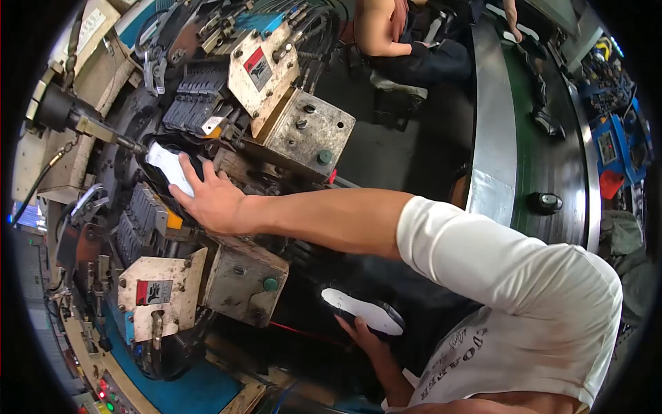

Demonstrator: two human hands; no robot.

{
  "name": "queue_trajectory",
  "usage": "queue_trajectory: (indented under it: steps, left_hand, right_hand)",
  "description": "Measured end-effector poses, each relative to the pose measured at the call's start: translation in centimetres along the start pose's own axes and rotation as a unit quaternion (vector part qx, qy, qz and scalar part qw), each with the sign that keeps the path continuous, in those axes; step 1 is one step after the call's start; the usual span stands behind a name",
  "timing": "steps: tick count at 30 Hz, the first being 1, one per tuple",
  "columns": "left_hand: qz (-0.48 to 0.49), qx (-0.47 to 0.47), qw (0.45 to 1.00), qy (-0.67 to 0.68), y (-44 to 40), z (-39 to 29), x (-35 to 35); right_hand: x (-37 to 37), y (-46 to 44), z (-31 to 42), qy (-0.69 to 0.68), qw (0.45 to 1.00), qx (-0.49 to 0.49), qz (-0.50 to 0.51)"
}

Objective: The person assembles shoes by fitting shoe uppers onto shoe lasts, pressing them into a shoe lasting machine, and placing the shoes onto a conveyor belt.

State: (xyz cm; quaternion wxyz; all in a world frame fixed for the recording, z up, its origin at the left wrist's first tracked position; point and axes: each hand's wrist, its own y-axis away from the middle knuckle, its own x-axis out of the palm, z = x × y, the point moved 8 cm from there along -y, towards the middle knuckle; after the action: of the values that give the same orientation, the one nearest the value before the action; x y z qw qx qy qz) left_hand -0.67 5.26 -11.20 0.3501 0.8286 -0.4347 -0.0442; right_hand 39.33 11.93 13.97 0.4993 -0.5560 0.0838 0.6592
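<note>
My right hand reaches into the machine with its fingers spread over the white bottom of a black shoe upper. The toe end of that shoe points to a metal rod, and dark clamp blocks flank it. Lower down, near my body, my left hand is closed around a second black shoe upper, white bottom facing up. Part of the left hand's fingers are hidden under that shoe.
Two control boxes with knobs and green buttons jut from the machine. Behind, a person sits beside a green conveyor carrying dark shoe pieces; another person's hand reaches over it. A panel with lit buttons is at lower left.
</note>
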Motion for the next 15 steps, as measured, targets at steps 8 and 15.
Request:
queue_trajectory:
  steps: [8, 15]
  left_hand:
    - [0.053, 0.039, 0.995, -0.069, -1.2, -0.1, 0.3]
    - [-0.021, 0.042, 0.998, 0.047, 2.1, -1.1, -2.2]
  right_hand:
    - [-2.6, -0.8, 1.2, 0.015, 0.999, 0.012, 0.026]
    - [-3.4, -1.4, 1.4, 0.014, 0.999, 0.019, 0.037]
